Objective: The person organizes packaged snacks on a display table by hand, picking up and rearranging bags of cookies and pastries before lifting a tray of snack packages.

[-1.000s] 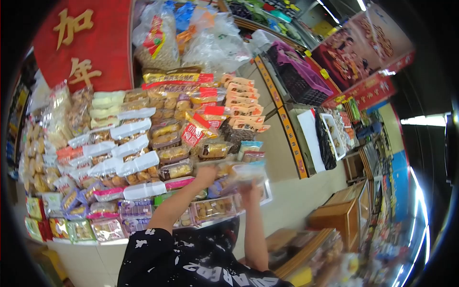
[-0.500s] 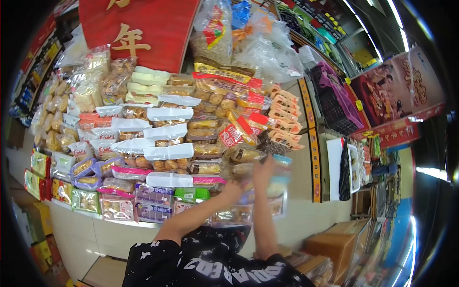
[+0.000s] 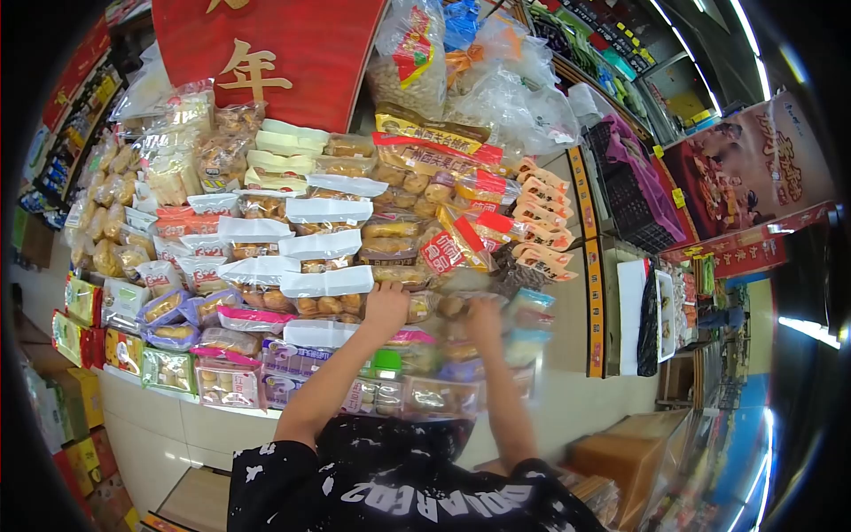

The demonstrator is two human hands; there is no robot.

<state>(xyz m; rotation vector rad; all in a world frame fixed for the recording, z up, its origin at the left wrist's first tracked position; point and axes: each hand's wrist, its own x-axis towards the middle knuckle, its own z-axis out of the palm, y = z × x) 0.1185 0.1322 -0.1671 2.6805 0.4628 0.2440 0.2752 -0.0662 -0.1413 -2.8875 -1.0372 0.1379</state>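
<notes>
My left hand (image 3: 387, 307) is at the near-middle of the display, fingers curled over the left end of a clear-wrapped bread pack (image 3: 423, 307). To its right, my right hand (image 3: 483, 321) is smeared by motion, beside a blurred clear bag with brownish contents (image 3: 452, 307). Its fingers cannot be made out. Left of my left hand lies a bag of round buns with a white top flap (image 3: 326, 282). A red-and-gold snack bag (image 3: 452, 248) rests just beyond both hands. Nearer my body is a green-lidded pack (image 3: 387, 362).
Packaged breads and cakes cover the display, with purple packs (image 3: 292, 359) along its front edge. A red sign (image 3: 275, 53) and a clear bag of peanuts (image 3: 408, 80) stand behind. On the right are a black crate (image 3: 634, 191) and a cardboard box (image 3: 620, 448).
My left hand has moved away from me and left, onto the bread pack. My right hand has drawn slightly back towards me. The whole view has shifted a little to the right.
</notes>
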